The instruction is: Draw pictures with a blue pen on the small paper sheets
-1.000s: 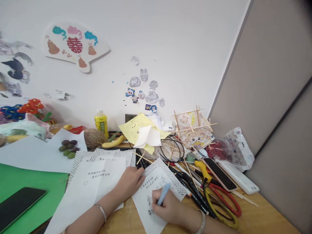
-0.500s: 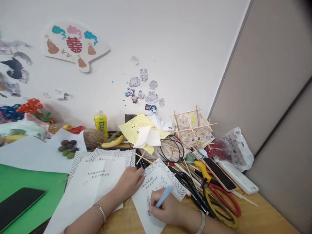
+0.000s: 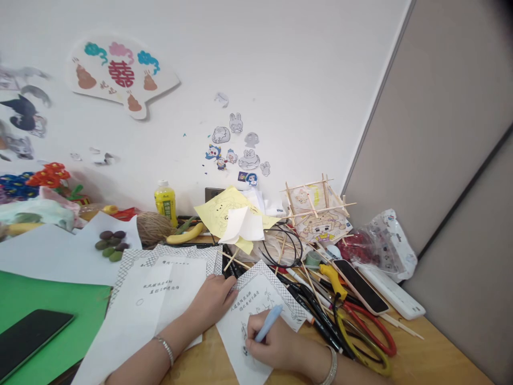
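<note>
A light blue pen [image 3: 269, 323] is gripped in my right hand [image 3: 272, 342], low over a white sheet [image 3: 236, 369] with a cross-hatched border, handwriting and drawn leafy sprigs. The pen's tip is hidden by my fingers. My left hand [image 3: 214, 300] rests with fingers bent near that sheet's upper left edge, the thumb toward it; whether anything lies under the fingers is hidden. Beneath my left forearm lie more bordered sheets and a written page [image 3: 160, 283].
Pens and markers [image 3: 316, 315], scissors [image 3: 364, 342] and a phone [image 3: 360, 286] crowd the right side. Behind stand a stick frame [image 3: 316, 206] and a yellow bottle [image 3: 165, 203]. A dark phone [image 3: 32, 342] lies on a green board [image 3: 80, 310] at left.
The blue pen has shifted very slightly left and down in my right hand. My left hand has not visibly moved.
</note>
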